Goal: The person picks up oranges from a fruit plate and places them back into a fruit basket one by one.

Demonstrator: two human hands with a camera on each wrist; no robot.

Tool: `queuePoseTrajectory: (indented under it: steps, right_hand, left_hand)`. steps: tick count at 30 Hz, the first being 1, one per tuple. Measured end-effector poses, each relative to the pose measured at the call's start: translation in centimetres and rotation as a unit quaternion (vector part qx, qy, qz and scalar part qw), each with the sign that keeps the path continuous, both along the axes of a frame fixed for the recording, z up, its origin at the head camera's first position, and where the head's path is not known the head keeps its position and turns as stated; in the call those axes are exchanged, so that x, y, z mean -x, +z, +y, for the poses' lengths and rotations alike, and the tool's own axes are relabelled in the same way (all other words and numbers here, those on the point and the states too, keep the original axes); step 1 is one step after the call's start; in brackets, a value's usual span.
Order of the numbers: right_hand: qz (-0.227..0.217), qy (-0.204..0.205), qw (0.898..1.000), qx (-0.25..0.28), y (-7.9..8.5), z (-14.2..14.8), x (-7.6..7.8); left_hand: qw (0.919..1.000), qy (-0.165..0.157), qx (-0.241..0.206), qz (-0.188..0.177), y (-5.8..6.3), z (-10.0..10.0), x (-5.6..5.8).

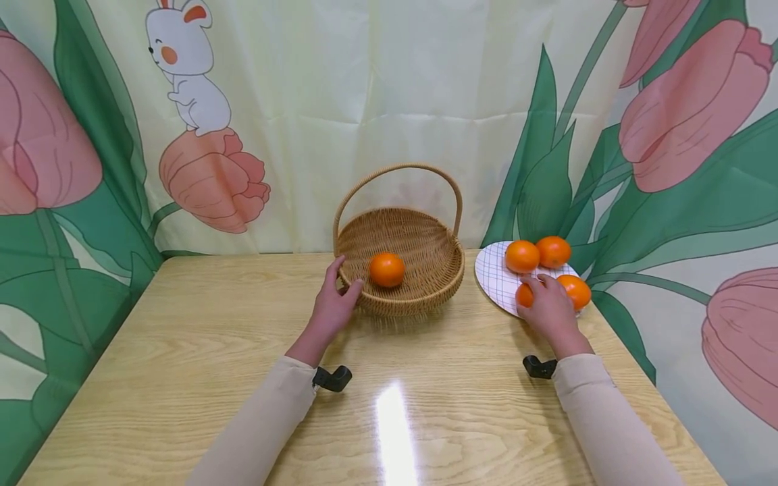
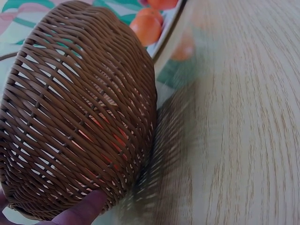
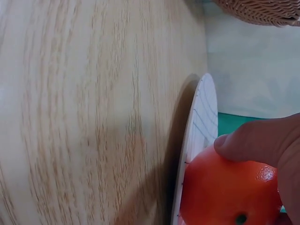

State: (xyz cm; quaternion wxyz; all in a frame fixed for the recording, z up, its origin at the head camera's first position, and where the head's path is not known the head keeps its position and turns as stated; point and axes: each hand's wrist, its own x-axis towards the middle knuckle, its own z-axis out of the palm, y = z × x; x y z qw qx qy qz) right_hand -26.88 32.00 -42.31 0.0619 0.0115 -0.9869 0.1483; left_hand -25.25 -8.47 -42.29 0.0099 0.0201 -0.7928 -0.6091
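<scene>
A wicker basket [image 1: 419,307] with a tall arched handle stands at the back middle of the table, one orange [image 1: 387,270] lying inside it. My left hand [image 1: 333,300] grips the basket's left front rim; in the left wrist view its thumb [image 2: 83,208] lies against the woven side. On the right, a white plate [image 1: 492,278] with a blue grid pattern carries several oranges. My right hand [image 1: 552,309] holds the front left orange [image 3: 229,190] on that plate, thumb on one side. The far fingers are mostly hidden behind the fruit.
Two oranges sit at the back of the plate, and another orange [image 1: 574,291] is just right of my right hand. A printed curtain [image 1: 316,135] hangs behind the wooden table [image 1: 200,324]. Each wrist wears a black camera mount [image 1: 332,379].
</scene>
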Motion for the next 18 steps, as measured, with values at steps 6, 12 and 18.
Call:
queuePoseTrajectory:
  steps: [6, 12, 18]
  right_hand:
    - [0.004, 0.006, 1.0, 0.002, -0.13, -0.06, 0.03]
    - [0.012, 0.011, 1.0, 0.013, -0.09, -0.15, 0.01]
    - [0.038, 0.026, 0.999, 0.03, 0.53, -0.73, 0.16]
  left_hand:
    - [1.0, -0.003, -0.003, 0.006, 0.03, 0.04, -0.01]
    - [1.0, -0.002, -0.002, 0.0, -0.18, 0.11, 0.08]
    - [1.0, 0.001, 0.0, -0.001, -0.14, 0.07, 0.13]
